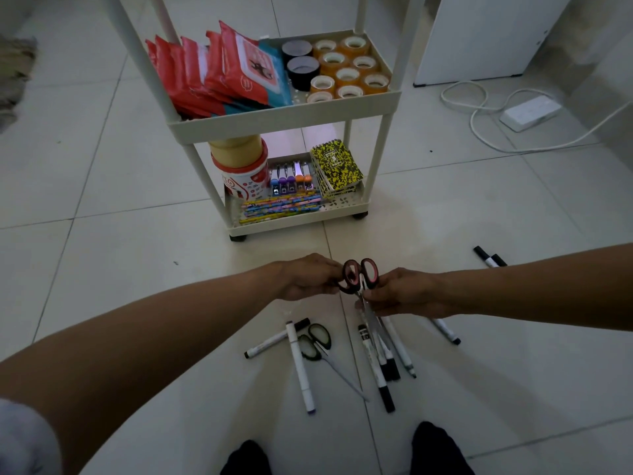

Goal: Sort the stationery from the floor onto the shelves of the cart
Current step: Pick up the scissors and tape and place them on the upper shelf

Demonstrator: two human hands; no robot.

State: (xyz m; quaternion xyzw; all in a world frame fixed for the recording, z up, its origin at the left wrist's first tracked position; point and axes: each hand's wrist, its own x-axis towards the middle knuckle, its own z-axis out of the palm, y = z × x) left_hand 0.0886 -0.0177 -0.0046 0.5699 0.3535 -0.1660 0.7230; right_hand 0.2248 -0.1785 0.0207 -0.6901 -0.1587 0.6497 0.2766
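Closest to the camera are two dark socked feet (440, 449) on the pale tiled floor (113, 269), and a white sleeve (24, 437) at the bottom left corner. Just past the feet there's a scatter of white marker pens with black caps (299, 366) on the floor, some crossing each other, plus a pair of black-handled scissors (317, 342) lying flat between them. Two more of the markers lie off to the right, half hidden behind the right forearm.

Above that pile both hands meet in mid-air. The left hand (308, 277) and right hand (404, 293) are both gripping red-and-black-handled scissors (359, 274), handles pointing up, blades pointing down toward the markers. It looks like more than one pair bunched together, but I can't tell for sure. The fingers (376, 296) of both hands are curled round them, left on the handle side, right lower down by the blades.

Further back stands the cream plastic cart (284, 120). Its bottom shelf holds patterned pencils (281, 205) at the front, a row of small coloured clip-like things behind them (too small to tell), yellow-and-black spiral notebooks (337, 169) on the right and a red-and-white tub (243, 173) on the left. The shelf above has red packets (219, 72) standing on the left, two black tape rolls (301, 65) in the middle and clear tape rolls (347, 68) on the right.

A white power strip (529, 111) with its cable lies on the floor to the right.
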